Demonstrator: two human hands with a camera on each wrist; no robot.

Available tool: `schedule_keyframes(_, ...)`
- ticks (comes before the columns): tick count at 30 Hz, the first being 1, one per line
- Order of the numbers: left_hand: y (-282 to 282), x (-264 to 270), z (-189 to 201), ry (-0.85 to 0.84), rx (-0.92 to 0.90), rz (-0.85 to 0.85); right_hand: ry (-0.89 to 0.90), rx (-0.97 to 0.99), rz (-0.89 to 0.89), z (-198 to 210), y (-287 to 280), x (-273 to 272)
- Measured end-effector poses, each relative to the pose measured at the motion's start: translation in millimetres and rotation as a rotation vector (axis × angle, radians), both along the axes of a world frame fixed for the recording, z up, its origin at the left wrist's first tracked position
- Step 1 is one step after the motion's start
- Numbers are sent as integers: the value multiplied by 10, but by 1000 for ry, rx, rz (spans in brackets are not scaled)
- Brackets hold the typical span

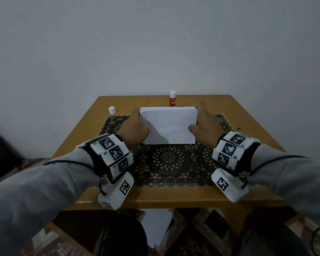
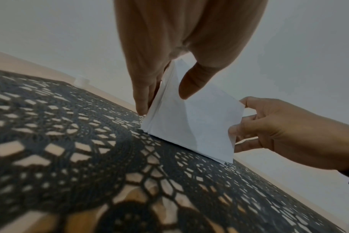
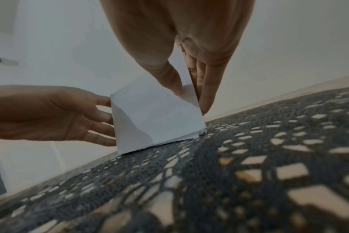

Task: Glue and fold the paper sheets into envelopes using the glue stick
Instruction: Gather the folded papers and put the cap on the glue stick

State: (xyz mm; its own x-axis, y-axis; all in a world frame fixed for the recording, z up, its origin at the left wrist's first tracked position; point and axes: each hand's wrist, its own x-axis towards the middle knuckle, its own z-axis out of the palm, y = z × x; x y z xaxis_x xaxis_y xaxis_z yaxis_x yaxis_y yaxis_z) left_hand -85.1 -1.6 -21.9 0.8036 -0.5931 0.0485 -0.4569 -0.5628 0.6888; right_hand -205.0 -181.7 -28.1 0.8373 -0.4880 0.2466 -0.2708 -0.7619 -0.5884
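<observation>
Squaring seems the step: the paper stack (image 1: 168,124) stands on edge on the lace mat (image 1: 167,163), left hand (image 1: 135,129) and right hand (image 1: 204,124) pinching its sides. Next, I judge, lay it flat and fetch the uncapped glue stick (image 1: 172,99) behind.

Dim, flat indoor light, soft shadows, wide-angle edge distortion, blurred wrist-view foregrounds

A plain grey wall (image 1: 155,43) stands behind a small wooden counter (image 1: 248,126) laid with a dark lace mat (image 1: 167,163). Patterned floor (image 1: 201,237) below; light is dim.
</observation>
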Motion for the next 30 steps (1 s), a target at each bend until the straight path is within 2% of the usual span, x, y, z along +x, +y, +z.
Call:
schedule_keyframes(5,3,110,48,-56,92,51,17,130,28,41,0,5)
schedule_keyframes(7,3,161,80,-22,95,77,40,186,36,97,-9,17)
schedule_keyframes(11,13,203,68,56,169,38,245,197,-5,144,8,73)
schedule_keyframes(14,-13,203,15,39,257,-33,363,194,-27,67,21,123)
schedule_keyframes(19,-7,248,-21,-23,335,-86,354,223,-47,17,1,161)
schedule_keyframes(25,-18,267,-55,-51,297,-96,332,265,-61,-4,-47,187)
schedule_keyframes(30,0,238,-93,-101,263,-70,278,158,-66,3,-41,187)
